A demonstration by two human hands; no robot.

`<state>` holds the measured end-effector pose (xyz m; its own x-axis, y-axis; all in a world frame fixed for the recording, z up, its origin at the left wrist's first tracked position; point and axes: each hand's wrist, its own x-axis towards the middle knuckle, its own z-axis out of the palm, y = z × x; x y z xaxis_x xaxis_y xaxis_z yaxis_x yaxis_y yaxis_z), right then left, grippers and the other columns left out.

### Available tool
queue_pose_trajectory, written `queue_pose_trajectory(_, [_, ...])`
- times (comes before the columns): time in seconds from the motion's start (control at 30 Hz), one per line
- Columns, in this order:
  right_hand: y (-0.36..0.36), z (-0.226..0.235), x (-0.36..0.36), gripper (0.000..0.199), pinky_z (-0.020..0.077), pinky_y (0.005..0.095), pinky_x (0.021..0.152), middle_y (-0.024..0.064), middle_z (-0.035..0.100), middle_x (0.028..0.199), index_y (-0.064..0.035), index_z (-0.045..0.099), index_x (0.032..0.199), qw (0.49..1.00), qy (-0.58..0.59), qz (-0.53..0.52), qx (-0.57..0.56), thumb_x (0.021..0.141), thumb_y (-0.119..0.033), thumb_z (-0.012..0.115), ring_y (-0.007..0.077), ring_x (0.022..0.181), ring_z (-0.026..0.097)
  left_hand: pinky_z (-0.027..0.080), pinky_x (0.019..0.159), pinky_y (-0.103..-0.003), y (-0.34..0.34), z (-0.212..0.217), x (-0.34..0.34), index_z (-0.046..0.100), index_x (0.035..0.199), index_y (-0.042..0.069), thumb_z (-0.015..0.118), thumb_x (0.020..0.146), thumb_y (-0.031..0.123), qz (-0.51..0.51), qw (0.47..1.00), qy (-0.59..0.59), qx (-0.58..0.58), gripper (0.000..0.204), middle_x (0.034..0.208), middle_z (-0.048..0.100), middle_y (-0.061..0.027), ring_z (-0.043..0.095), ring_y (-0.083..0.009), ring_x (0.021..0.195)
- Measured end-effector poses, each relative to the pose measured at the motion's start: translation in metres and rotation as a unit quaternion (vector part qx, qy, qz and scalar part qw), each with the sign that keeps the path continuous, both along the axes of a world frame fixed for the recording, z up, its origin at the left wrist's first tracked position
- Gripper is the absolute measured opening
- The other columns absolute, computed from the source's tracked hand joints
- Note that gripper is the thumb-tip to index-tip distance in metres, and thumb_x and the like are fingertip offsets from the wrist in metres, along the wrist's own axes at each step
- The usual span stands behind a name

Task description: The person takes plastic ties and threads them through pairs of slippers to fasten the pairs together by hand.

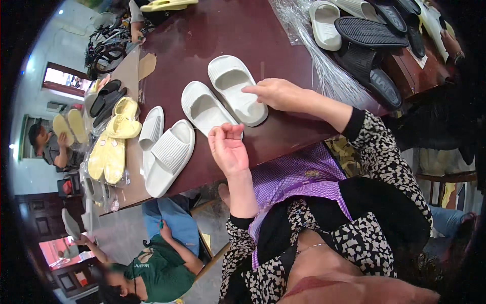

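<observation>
Two white slide sandals lie side by side on the dark red table before me. My right hand (pixel 281 95) is over the far-right white slide (pixel 235 90), fingers drawn together and one pointing across its insole. Whether these fingers hold something small cannot be made out. At the heel of the nearer white slide (pixel 205 108), my left hand (pixel 230 151) is turned palm up, its fingers loosely bent and nothing visible in the palm. Further left rests another white pair, a tilted slide (pixel 171 158) partly overlapping its mate (pixel 151 129).
The table (pixel 187 40) carries yellow slides (pixel 107 157) in clear wrap at left. At upper right are a heap of long clear plastic strips (pixel 329 73) and black slides (pixel 372 31). A person in a green shirt (pixel 161 271) sits at lower left; another person (pixel 55 144) holds yellow slides.
</observation>
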<state>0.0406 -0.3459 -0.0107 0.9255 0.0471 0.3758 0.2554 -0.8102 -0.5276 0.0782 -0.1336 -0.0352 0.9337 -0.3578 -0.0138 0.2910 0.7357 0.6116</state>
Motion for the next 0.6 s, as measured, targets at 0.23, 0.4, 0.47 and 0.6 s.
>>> queue_pose_trajectory(0.23, [-0.009,-0.023,0.005,0.018,0.0464,0.0401,0.078,0.0122,0.058,0.087,-0.0067,0.061,0.094,0.996,0.001,0.037,-0.077,0.077,-0.010,0.055,0.0308,0.090,0.058,0.052,0.081,-0.041,-0.002,0.003,-0.017,0.052,0.093,0.007,0.050,0.091,0.010,0.006,1.000,0.027,-0.006,0.004,0.086,0.061,-0.0090,0.061,-0.0213,0.077])
queue_pose_trajectory(0.4, [-0.003,-0.022,0.001,0.016,0.0466,0.0387,0.077,0.0117,0.057,0.088,-0.0072,0.062,0.092,0.995,-0.026,0.039,-0.090,0.078,-0.010,0.055,0.0299,0.090,0.058,0.052,0.079,-0.042,-0.005,-0.003,-0.013,0.051,0.094,0.006,0.049,0.091,0.011,0.009,0.998,0.058,-0.008,0.006,0.085,0.062,-0.0100,0.062,-0.0224,0.075])
queue_pose_trajectory(0.47, [0.002,-0.017,-0.001,0.015,0.0464,0.0389,0.077,0.0124,0.057,0.087,-0.0063,0.062,0.090,0.996,-0.022,0.029,-0.086,0.078,-0.010,0.056,0.0299,0.090,0.058,0.052,0.079,-0.042,-0.007,-0.007,-0.013,0.051,0.094,0.006,0.048,0.091,0.011,-0.002,0.998,0.067,-0.015,0.006,0.085,0.062,-0.0099,0.062,-0.0222,0.075])
queue_pose_trajectory(0.6, [0.004,-0.023,0.000,0.016,0.0472,0.0383,0.074,0.0125,0.059,0.085,-0.0045,0.061,0.094,0.997,-0.063,0.017,-0.034,0.078,-0.009,0.059,0.0305,0.084,0.058,0.052,0.079,-0.042,-0.011,-0.008,-0.016,0.052,0.094,0.006,0.048,0.092,0.011,-0.025,0.996,0.086,-0.024,0.006,0.085,0.062,-0.0097,0.061,-0.0217,0.075])
